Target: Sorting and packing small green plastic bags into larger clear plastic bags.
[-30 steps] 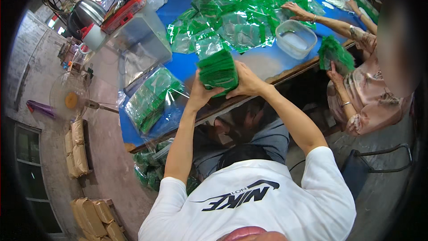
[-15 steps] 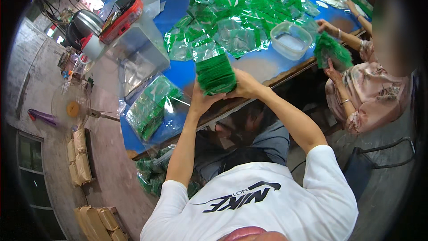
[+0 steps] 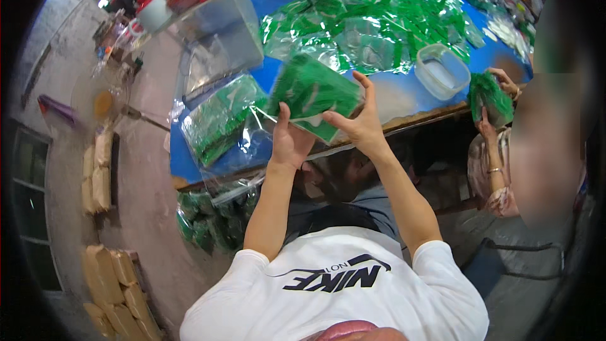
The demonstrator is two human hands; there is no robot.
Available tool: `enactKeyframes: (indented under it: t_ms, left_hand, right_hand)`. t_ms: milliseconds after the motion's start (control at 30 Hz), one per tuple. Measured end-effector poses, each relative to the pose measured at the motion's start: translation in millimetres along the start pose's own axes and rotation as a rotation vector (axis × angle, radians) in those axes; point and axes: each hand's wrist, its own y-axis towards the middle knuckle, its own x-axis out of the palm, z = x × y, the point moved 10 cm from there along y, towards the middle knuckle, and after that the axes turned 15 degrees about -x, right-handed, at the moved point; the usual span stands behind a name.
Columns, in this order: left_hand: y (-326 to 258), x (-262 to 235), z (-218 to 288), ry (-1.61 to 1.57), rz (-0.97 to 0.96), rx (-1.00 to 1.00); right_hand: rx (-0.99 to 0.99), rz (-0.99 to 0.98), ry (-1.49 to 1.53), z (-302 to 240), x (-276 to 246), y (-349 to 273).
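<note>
A thick stack of green-and-clear plastic packets (image 3: 312, 88) is held between both my hands above the table's front edge. My left hand (image 3: 291, 142) grips its lower left side, thumb up along the edge. Around the lower right corner closes my right hand (image 3: 361, 123), its thumb on the near face and its fingers along the right side. The stack is tilted, with a broad green face showing. On the table to the left lies another pile of packets (image 3: 224, 120) in a clear plastic bag. Beyond my hands spreads a large loose heap of the same packets (image 3: 379, 25).
A clear plastic tub (image 3: 442, 74) stands on the blue table (image 3: 180, 173). A translucent box (image 3: 221, 41) is at the left. At the right, a co-worker's hands hold a green bundle (image 3: 489, 98). Bagged green packets (image 3: 214, 221) sit below the table; brown parcels (image 3: 117, 287) lie further left.
The stack has turned from showing its layered edges to showing a broad face. My right hand has shifted its grip onto the right side. The whole view has shifted too.
</note>
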Motion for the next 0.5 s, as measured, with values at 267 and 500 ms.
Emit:
enactKeyframes:
  t_ms: [267,500]
  left_hand:
    - [-39.1,-34.1,37.2,0.04,0.772,0.535]
    - [-37.1,-12.1,41.8,-0.352,0.043,0.02]
  right_hand:
    - [-0.131,-0.127,-0.271,6.9,33.4,-14.5]
    - [0.099,-0.222,0.075,3.2,33.8,-12.2]
